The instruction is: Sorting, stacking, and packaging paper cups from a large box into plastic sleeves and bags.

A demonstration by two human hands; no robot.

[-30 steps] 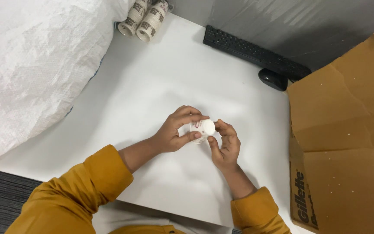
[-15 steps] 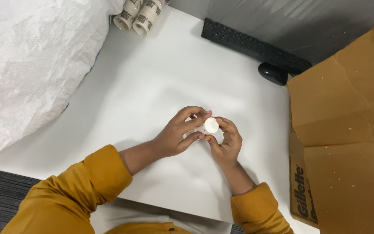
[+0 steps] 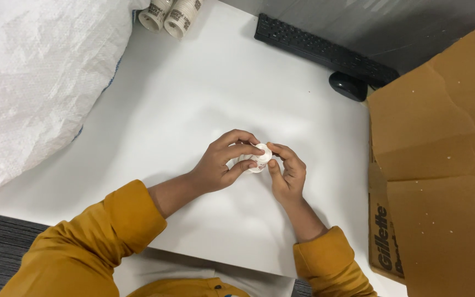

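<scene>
Head view, looking down. We see the left hand [image 3: 224, 162] and the right hand [image 3: 288, 173] meeting over the middle of the white counter [image 3: 193, 99], closer to its near edge than to its far one. Between them sits a small white bottle [image 3: 259, 158], its round end turned up toward the camera. The left fingers [image 3: 243, 148] curl closed around its body, the thumb underneath; the right fingers [image 3: 281, 154] are bent and pinch it from the other side, so both hands have hold of it just above the counter surface. Whether the bottle touches the counter we cannot tell. Both forearms wear mustard-yellow sleeves [image 3: 122, 220].

At the far left corner lie two more labelled white bottles [image 3: 169, 14] on their sides, touching each other, just beside a large white woven sack [image 3: 34, 77] that overhangs the left edge. Along the far edge rests a black keyboard [image 3: 320, 49], with a black mouse [image 3: 348, 86] near its right end. Flattened brown cardboard [image 3: 441, 165] covers the right edge.
</scene>
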